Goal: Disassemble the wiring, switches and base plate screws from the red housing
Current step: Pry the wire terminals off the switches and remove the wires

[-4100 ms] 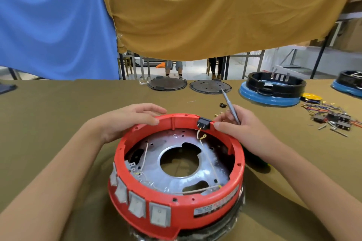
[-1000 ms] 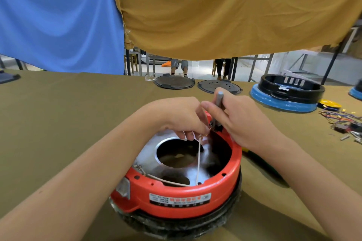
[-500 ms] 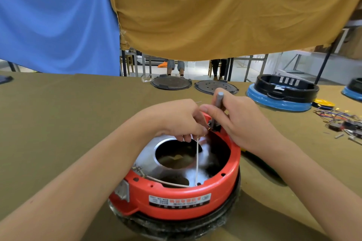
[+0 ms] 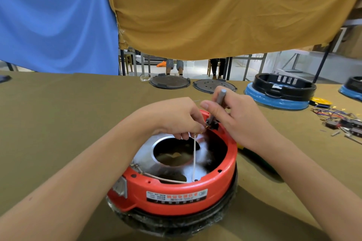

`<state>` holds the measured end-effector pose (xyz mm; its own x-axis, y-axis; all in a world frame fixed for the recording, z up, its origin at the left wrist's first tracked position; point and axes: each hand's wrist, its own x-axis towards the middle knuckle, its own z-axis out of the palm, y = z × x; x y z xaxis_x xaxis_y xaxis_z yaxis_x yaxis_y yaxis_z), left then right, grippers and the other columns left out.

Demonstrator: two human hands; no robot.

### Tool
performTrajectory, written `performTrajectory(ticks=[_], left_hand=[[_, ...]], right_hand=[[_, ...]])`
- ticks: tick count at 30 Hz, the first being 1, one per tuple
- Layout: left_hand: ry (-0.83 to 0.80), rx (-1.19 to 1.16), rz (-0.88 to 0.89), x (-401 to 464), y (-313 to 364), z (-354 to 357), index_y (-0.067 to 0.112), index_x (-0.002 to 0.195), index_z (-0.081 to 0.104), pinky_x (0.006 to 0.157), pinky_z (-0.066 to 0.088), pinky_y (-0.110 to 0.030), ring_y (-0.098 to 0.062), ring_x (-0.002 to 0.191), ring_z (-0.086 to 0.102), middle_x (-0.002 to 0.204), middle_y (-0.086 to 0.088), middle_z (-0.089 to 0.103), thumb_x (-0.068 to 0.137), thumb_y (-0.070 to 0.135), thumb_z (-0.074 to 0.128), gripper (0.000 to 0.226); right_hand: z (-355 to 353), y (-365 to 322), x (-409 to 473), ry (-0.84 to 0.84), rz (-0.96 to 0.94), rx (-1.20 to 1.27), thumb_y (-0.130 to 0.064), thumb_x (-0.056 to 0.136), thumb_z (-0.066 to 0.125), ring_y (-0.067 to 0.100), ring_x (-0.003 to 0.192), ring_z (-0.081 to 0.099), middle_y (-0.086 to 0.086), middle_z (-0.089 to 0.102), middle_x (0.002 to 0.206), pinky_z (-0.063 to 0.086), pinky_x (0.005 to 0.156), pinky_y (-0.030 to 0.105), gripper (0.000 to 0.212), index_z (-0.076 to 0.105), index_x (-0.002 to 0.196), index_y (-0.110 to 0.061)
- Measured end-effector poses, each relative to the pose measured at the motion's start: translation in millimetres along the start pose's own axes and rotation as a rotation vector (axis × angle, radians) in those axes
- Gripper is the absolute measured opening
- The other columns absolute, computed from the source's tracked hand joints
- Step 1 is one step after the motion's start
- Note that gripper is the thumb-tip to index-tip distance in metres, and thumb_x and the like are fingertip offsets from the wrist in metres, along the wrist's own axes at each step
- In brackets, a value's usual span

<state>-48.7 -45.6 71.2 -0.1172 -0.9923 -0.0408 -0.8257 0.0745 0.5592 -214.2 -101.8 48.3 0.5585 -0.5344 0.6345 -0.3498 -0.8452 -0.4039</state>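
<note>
While the red housing (image 4: 176, 197) sat at the lower centre of the frame, the left hand (image 4: 172, 117) pinched a white wire (image 4: 194, 158) at its far rim, and the right hand (image 4: 239, 119) gripped a grey screwdriver (image 4: 220, 100) just beside a black switch (image 4: 212, 124).

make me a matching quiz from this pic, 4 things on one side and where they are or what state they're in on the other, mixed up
Things:
1. left hand
2. right hand
3. red housing
4. blue-based housing

Places or states:
A. far right of the table, untouched
B. grips a grey tool upright at the far rim
C. pinches the end of a white wire
D. near, in the middle, label facing the camera

Pairs: 1-C, 2-B, 3-D, 4-A
</note>
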Motion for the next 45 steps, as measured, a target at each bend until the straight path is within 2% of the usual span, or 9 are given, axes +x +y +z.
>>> performTrajectory(ticks=[3, 11, 17, 24, 28, 34, 39, 43, 45], left_hand=[[0.006, -0.009, 0.000, 0.7, -0.2, 0.0, 0.018, 0.096, 0.071, 0.052, 0.049, -0.015, 0.000, 0.051, 0.059, 0.068, 0.006, 0.065, 0.097, 0.017, 0.057, 0.014], [0.016, -0.011, 0.004, 1.0, -0.5, 0.3, 0.022, 0.091, 0.071, 0.053, 0.050, -0.017, -0.001, 0.051, 0.058, 0.064, 0.010, 0.064, 0.096, 0.017, 0.059, 0.014], [0.005, 0.004, 0.011, -0.3, 2.0, -0.7, 0.023, 0.090, 0.067, 0.054, 0.051, -0.016, 0.000, 0.050, 0.057, 0.068, 0.007, 0.065, 0.097, 0.016, 0.058, 0.014], [0.020, 0.009, 0.001, -1.0, 2.7, -0.4, 0.016, 0.092, 0.073, 0.053, 0.049, -0.016, -0.004, 0.053, 0.056, 0.063, 0.008, 0.063, 0.096, 0.014, 0.059, 0.015], [0.018, 0.010, 0.002, -0.8, 2.4, -1.0, 0.014, 0.101, 0.075, 0.052, 0.050, -0.014, -0.001, 0.051, 0.056, 0.071, 0.004, 0.067, 0.096, 0.014, 0.059, 0.016], [0.015, 0.005, -0.002, -1.0, 2.0, -0.3, 0.015, 0.102, 0.074, 0.053, 0.051, -0.015, 0.000, 0.051, 0.057, 0.073, 0.003, 0.067, 0.096, 0.015, 0.058, 0.017], [0.019, -0.008, 0.008, -0.3, 1.9, 0.6, 0.013, 0.102, 0.073, 0.053, 0.051, -0.015, 0.002, 0.049, 0.057, 0.070, 0.005, 0.066, 0.096, 0.014, 0.058, 0.017], [0.013, -0.007, 0.014, -0.7, 2.0, 0.9, 0.011, 0.102, 0.073, 0.053, 0.051, -0.015, 0.000, 0.050, 0.056, 0.072, 0.002, 0.066, 0.096, 0.013, 0.057, 0.017], [0.013, -0.005, 0.018, -1.0, 2.4, 0.9, 0.012, 0.099, 0.073, 0.054, 0.051, -0.015, -0.002, 0.052, 0.056, 0.071, 0.002, 0.066, 0.096, 0.013, 0.057, 0.016]], right_hand=[[-2.4, 2.5, -0.8, -0.004, 0.038, 0.056, -0.053, 0.092, 0.048, 0.016, 0.066, 0.065, 0.002, 0.067, 0.069, 0.047, 0.059, 0.028, 0.041, 0.054, 0.081, -0.014], [-4.4, 0.1, 1.5, -0.022, 0.044, 0.009, -0.053, 0.093, 0.047, 0.012, 0.059, 0.057, 0.003, 0.066, 0.067, 0.040, 0.054, 0.022, 0.040, 0.050, 0.078, -0.016], [-11.7, -1.8, 4.1, -0.167, -0.036, -0.073, -0.044, 0.099, 0.051, 0.011, 0.061, 0.053, -0.003, 0.059, 0.062, 0.037, 0.055, 0.019, 0.035, 0.054, 0.085, -0.011], [-15.8, 4.4, 5.4, -0.217, -0.006, 0.061, -0.043, 0.094, 0.061, 0.027, 0.069, 0.058, 0.007, 0.066, 0.073, 0.046, 0.065, 0.038, 0.032, 0.060, 0.083, -0.012], [-15.6, 13.3, 4.7, -0.188, 0.102, 0.298, -0.039, 0.090, 0.063, 0.017, 0.074, 0.070, 0.003, 0.074, 0.076, 0.054, 0.065, 0.023, 0.032, 0.061, 0.083, -0.009], [-15.6, 10.1, 1.0, -0.158, 0.055, 0.214, -0.055, 0.086, 0.054, 0.008, 0.074, 0.070, -0.005, 0.074, 0.079, 0.051, 0.066, 0.017, 0.039, 0.061, 0.084, -0.016], [-16.6, 8.0, 2.5, -0.143, 0.055, 0.151, -0.055, 0.090, 0.052, 0.025, 0.076, 0.069, -0.002, 0.074, 0.077, 0.054, 0.071, 0.043, 0.041, 0.058, 0.084, -0.015], [-17.8, 5.6, 2.6, -0.146, 0.016, 0.104, -0.059, 0.087, 0.049, 0.017, 0.070, 0.066, -0.003, 0.073, 0.075, 0.050, 0.063, 0.028, 0.042, 0.058, 0.083, -0.018], [-17.7, 1.6, 1.9, -0.168, 0.000, 0.067, -0.064, 0.085, 0.046, 0.021, 0.073, 0.067, -0.002, 0.071, 0.076, 0.052, 0.068, 0.037, 0.045, 0.059, 0.084, -0.021]])
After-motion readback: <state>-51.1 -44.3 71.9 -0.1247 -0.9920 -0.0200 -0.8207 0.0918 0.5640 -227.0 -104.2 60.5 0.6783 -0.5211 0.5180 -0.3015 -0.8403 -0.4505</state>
